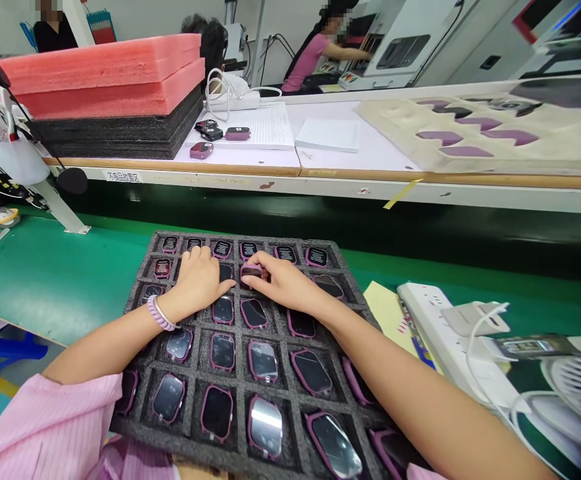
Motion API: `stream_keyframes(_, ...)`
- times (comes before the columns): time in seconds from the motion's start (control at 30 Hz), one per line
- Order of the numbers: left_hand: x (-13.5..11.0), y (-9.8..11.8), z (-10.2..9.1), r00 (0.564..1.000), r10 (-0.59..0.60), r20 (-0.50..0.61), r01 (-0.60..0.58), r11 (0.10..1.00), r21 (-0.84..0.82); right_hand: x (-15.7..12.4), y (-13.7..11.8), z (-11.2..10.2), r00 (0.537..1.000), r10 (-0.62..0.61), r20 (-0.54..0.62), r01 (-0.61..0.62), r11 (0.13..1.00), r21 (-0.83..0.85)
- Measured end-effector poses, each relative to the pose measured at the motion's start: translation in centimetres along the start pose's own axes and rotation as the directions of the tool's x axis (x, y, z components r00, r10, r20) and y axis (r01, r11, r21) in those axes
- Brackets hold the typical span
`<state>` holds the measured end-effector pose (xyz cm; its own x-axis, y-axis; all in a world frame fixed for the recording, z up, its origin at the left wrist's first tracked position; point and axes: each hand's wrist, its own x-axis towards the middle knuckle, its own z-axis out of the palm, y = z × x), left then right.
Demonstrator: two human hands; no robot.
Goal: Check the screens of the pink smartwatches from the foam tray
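Note:
A dark grey foam tray [290, 373] divided into square cells lies in front of me, with purple-framed smartwatches in its cells. In the second row from the far side, my right hand [283, 280] pinches a smartwatch [251, 270] between thumb and fingers, tilted at its cell. My left hand [198, 280] rests over the cells to the left, thumb stretched out beside another watch [225, 272]; its fingertips bend down at the far row. Several far-row watches, such as this one [285, 253], show lit text, while nearer ones have dark, reflective screens.
Red and black foam blocks [115, 80] are stacked on the shelf [320, 160] behind, near a few loose watches [238, 134] and papers. A cream moulded tray [520, 143] sits at right. A power strip [435, 320] with cables lies right of the foam tray. Co-workers sit beyond.

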<state>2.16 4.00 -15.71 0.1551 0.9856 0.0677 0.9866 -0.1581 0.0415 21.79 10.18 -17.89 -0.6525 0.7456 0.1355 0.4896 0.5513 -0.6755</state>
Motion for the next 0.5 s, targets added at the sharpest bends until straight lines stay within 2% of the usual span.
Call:
stream_keyframes(0.1, 0.5, -0.2, 0.6, 1.0, -0.015, -0.01, 0.012, 0.966, -0.257, -0.1, 0.0, 0.4, 0.994, 0.041, -0.104, -0.008, 0.953, 0.303)
stream_keyframes(0.2, 0.5, -0.9, 0.8, 1.0, -0.005, -0.014, -0.002, 0.882, -0.471, -0.1, -0.3, 0.5, 0.992, 0.118, -0.045, -0.062, 0.764, 0.642)
stream_keyframes(0.23, 0.4, -1.1, 0.7, 1.0, -0.018, -0.019, 0.005, 0.84, -0.542, -0.1, -0.5, 0.5, 0.99, 0.137, -0.016, -0.084, 0.691, 0.718)
stream_keyframes(0.27, 0.4, -1.2, 0.5, 0.999, -0.05, -0.015, 0.028, 0.762, -0.647, 0.0, -0.7, 0.5, 0.988, 0.155, 0.013, -0.108, 0.62, 0.777)
stream_keyframes(0.3, 0.3, -1.3, 0.4, 0.996, -0.091, 0.009, 0.064, 0.621, -0.781, 0.0, -0.8, 0.5, 0.984, 0.171, 0.046, -0.134, 0.548, 0.826)
stream_keyframes(0.37, 0.1, -1.4, 0.0, 0.985, -0.12, 0.124, 0.146, 0.194, -0.97, 0.1, -1.0, 0.4, 0.975, 0.189, 0.115, -0.183, 0.399, 0.899)
stream_keyframes(0.4, -0.1, -1.4, -0.2, 0.979, -0.1, 0.18, 0.181, 0.0, -0.984, 0.1, -1.1, 0.4, 0.972, 0.187, 0.143, -0.2, 0.333, 0.921)
stream_keyframes(0.43, -0.2, -1.3, -0.3, 0.974, -0.078, 0.213, 0.203, -0.12, -0.972, 0.1, -1.1, 0.4, 0.971, 0.177, 0.163, -0.208, 0.282, 0.937)
stream_keyframes(0.47, -0.4, -1.3, -0.3, 0.972, -0.073, 0.224, 0.208, -0.177, -0.962, 0.0, -1.1, 0.5, 0.971, 0.162, 0.174, -0.211, 0.25, 0.945)
stream_keyframes(0.5, -0.6, -1.2, -0.4, 0.971, -0.087, 0.221, 0.202, -0.189, -0.961, 0.0, -1.1, 0.6, 0.973, 0.143, 0.181, -0.212, 0.239, 0.948)
